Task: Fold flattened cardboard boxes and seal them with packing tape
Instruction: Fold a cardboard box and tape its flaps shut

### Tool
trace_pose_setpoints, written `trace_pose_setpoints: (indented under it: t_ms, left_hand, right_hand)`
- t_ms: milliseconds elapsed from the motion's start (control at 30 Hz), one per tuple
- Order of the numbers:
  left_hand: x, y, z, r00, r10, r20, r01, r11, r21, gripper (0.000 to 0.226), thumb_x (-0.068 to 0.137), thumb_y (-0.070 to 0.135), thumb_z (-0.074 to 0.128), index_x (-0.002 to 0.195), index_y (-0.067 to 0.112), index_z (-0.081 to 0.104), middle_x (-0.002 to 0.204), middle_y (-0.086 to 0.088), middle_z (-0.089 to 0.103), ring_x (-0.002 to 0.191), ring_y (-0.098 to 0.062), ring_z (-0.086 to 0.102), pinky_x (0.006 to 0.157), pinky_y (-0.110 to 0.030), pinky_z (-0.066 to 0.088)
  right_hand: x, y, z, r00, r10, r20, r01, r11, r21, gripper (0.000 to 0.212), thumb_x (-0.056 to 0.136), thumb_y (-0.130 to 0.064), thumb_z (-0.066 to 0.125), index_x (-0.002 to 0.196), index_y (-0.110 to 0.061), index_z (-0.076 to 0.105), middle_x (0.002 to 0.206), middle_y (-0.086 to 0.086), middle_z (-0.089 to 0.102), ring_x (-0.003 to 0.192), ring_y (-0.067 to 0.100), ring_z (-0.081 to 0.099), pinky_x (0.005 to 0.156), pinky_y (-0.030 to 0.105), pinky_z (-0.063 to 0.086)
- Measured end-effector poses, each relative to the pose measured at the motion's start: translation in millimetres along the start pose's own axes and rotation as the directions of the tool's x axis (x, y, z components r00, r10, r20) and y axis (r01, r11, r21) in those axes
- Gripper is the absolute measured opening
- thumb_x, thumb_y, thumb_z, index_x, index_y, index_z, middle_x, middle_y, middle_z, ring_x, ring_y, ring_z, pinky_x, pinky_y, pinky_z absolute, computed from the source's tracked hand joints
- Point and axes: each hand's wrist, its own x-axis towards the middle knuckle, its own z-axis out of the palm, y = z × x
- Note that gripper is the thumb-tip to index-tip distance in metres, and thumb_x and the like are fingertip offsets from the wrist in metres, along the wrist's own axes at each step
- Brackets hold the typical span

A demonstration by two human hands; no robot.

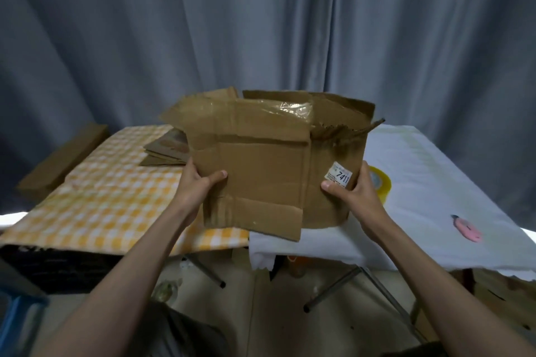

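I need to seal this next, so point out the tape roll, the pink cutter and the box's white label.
tape roll [380, 182], head view, yellow rim
pink cutter [467, 229], head view, handle
white label [340, 178], head view, printed number

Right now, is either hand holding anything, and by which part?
Both hold the cardboard box. The left hand grips its lower left edge, thumb on the front panel. The right hand grips the lower right side, thumb beside the white label.

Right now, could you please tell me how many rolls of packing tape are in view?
1: a yellow tape roll on the white cloth, partly behind the right hand. Others may be hidden behind the box.
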Motion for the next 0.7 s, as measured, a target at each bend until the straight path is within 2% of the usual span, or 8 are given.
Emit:
trace_pose_setpoints:
  t_ms: [100, 200, 400, 467, 533, 567, 633, 700]
  left_hand:
    - [0.3, -4.1, -0.9, 0.996, -0.006, 0.084, 0.008, 0.999, -0.034, 0.089, 0.072, 0.027, 0.089, 0.146, 0.026, 0.039, 0.130, 0.007, 0.063, 0.113, -0.010, 0.064, 0.095, -0.035, 0.054]
    - [3.7, -2.5, 3.5, 0.998, 0.007, 0.070, -0.003, 0.999, -0.052, 0.095, 0.069, 0.028, 0.091, 0.146, 0.027, 0.036, 0.130, 0.009, 0.061, 0.110, -0.004, 0.065, 0.092, -0.030, 0.055]
    - [2.4, 0.6, 16.1, 0.994, 0.095, -0.052, -0.095, 0.995, 0.002, 0.092, 0.073, 0.028, 0.088, 0.145, 0.027, 0.032, 0.132, 0.008, 0.055, 0.107, 0.002, 0.058, 0.078, -0.013, 0.050]
    - [1.6, 3.1, 22.3, 0.991, 0.121, -0.050, -0.119, 0.992, 0.036, 0.094, 0.073, 0.032, 0.088, 0.147, 0.024, 0.030, 0.136, 0.005, 0.052, 0.112, -0.002, 0.055, 0.087, -0.019, 0.050]
    - [0.5, 2.6, 26.5, 0.991, 0.128, -0.040, -0.126, 0.990, 0.061, 0.102, 0.068, 0.043, 0.090, 0.148, 0.025, 0.028, 0.140, 0.003, 0.049, 0.122, -0.011, 0.053, 0.102, -0.035, 0.049]
    - [-2.1, 2.0, 28.6, 0.992, 0.125, -0.032, -0.122, 0.989, 0.083, 0.108, 0.063, 0.052, 0.090, 0.148, 0.027, 0.028, 0.142, 0.003, 0.048, 0.126, -0.014, 0.051, 0.107, -0.042, 0.048]
    - [-7.9, -1.0, 32.2, 0.992, 0.126, -0.030, -0.121, 0.984, 0.133, 0.116, 0.054, 0.067, 0.088, 0.147, 0.033, 0.027, 0.145, 0.004, 0.043, 0.131, -0.017, 0.048, 0.109, -0.048, 0.045]
    - [-12.3, -2.4, 35.8, 0.990, 0.137, -0.035, -0.130, 0.979, 0.156, 0.119, 0.050, 0.072, 0.086, 0.147, 0.034, 0.028, 0.146, 0.004, 0.040, 0.133, -0.017, 0.045, 0.110, -0.048, 0.044]
  right_hand:
    - [0.4, -1.5, -1.2, 0.995, 0.028, 0.094, -0.026, 0.999, -0.022, 0.083, 0.067, -0.035, 0.088, 0.133, -0.034, 0.036, 0.116, -0.015, 0.058, 0.104, 0.003, 0.061, 0.076, 0.020, 0.053]
    - [4.3, -2.6, 2.5, 0.987, 0.045, 0.153, -0.043, 0.999, -0.016, 0.096, 0.061, -0.041, 0.089, 0.138, -0.035, 0.033, 0.123, -0.012, 0.057, 0.109, 0.003, 0.060, 0.083, 0.021, 0.052]
    - [12.1, 2.6, 11.9, 0.998, -0.027, 0.049, 0.029, 0.999, -0.035, 0.105, 0.073, -0.045, 0.085, 0.155, -0.036, 0.020, 0.152, -0.006, 0.041, 0.133, 0.012, 0.047, 0.105, 0.033, 0.045]
    - [13.1, -0.7, 12.3, 0.997, -0.010, 0.075, 0.011, 1.000, 0.000, 0.114, 0.069, -0.053, 0.083, 0.158, -0.038, 0.013, 0.154, -0.009, 0.040, 0.134, 0.009, 0.047, 0.107, 0.031, 0.045]
    - [12.0, -8.7, 11.8, 0.990, -0.013, 0.141, 0.012, 1.000, 0.005, 0.108, 0.070, -0.058, 0.083, 0.156, -0.040, 0.019, 0.144, -0.019, 0.047, 0.125, -0.005, 0.051, 0.099, 0.021, 0.046]
    - [12.0, -11.0, 11.8, 0.985, -0.016, 0.173, 0.019, 1.000, -0.017, 0.104, 0.068, -0.063, 0.082, 0.152, -0.042, 0.025, 0.139, -0.022, 0.048, 0.122, -0.008, 0.050, 0.099, 0.021, 0.045]
    - [11.8, -10.8, 12.4, 0.983, -0.002, 0.183, 0.022, 0.994, -0.108, 0.106, 0.058, -0.073, 0.080, 0.146, -0.040, 0.030, 0.141, -0.015, 0.042, 0.130, 0.004, 0.045, 0.109, 0.033, 0.042]
    - [13.3, -10.2, 9.5, 0.988, 0.025, 0.152, 0.001, 0.986, -0.169, 0.108, 0.056, -0.070, 0.082, 0.145, -0.032, 0.034, 0.141, -0.007, 0.037, 0.133, 0.014, 0.043, 0.113, 0.040, 0.041]
